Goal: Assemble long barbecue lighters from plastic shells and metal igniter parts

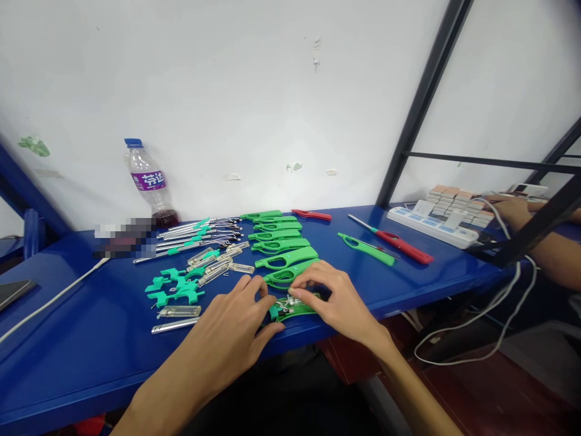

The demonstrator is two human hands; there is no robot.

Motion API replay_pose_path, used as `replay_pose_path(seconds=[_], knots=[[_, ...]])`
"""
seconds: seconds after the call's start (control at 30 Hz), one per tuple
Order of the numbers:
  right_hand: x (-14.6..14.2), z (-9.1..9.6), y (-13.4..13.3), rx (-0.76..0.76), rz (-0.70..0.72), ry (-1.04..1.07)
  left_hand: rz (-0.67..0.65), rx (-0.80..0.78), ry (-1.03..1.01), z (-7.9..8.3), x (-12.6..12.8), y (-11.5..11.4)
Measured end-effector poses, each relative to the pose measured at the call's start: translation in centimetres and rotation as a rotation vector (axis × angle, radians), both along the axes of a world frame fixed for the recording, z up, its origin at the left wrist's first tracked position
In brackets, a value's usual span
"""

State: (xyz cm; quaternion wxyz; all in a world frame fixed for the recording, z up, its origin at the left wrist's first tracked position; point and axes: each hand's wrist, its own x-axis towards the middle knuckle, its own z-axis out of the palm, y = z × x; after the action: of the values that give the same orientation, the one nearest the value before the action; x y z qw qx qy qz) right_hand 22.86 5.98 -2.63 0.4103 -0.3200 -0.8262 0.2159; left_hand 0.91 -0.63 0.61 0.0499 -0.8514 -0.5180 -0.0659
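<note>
Both my hands rest on a green lighter shell [290, 309] with metal and clear parts inside it, near the front edge of the blue table [91, 339]. My left hand [236, 324] presses on its left end with thumb and fingers curled. My right hand [333, 300] pinches a small part on top of the shell. Just behind them lies a row of green lighter shells [279, 245]. To the left are small green triggers [175, 287], clear tubes [213, 266] and metal rods [195, 233].
A drink bottle [149, 184] stands at the back left by the wall. Finished green [367, 249] and red [399, 242] lighters lie to the right, then a white power strip [431, 225] and stacked small boxes [458, 200]. Another person's arm [540, 233] rests at far right. Cables [476, 327] hang off the table.
</note>
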Motion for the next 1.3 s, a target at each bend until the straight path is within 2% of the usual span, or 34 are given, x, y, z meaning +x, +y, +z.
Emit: replay_pose_path(seconds=[0.13, 0.33, 0.63, 1.0, 1.3], knots=[[0.7, 0.2, 0.2, -0.090, 0.080, -0.038, 0.017, -0.027, -0.027, 0.0, 0.1, 0.0], [1.2, 0.1, 0.8, -0.201, 0.111, -0.035, 0.026, -0.058, -0.059, -0.2, 0.1, -0.1], [1.1, 0.0, 0.6, -0.133, 0.107, -0.063, 0.044, -0.061, -0.005, 0.1, 0.6, -0.3], [1.1, 0.2, 0.7, -0.150, 0.128, -0.056, -0.028, -0.060, -0.051, 0.3, 0.4, 0.0], [1.2, 0.0, 0.7, -0.152, 0.145, -0.046, -0.043, -0.058, -0.089, -0.1, 0.0, 0.3]])
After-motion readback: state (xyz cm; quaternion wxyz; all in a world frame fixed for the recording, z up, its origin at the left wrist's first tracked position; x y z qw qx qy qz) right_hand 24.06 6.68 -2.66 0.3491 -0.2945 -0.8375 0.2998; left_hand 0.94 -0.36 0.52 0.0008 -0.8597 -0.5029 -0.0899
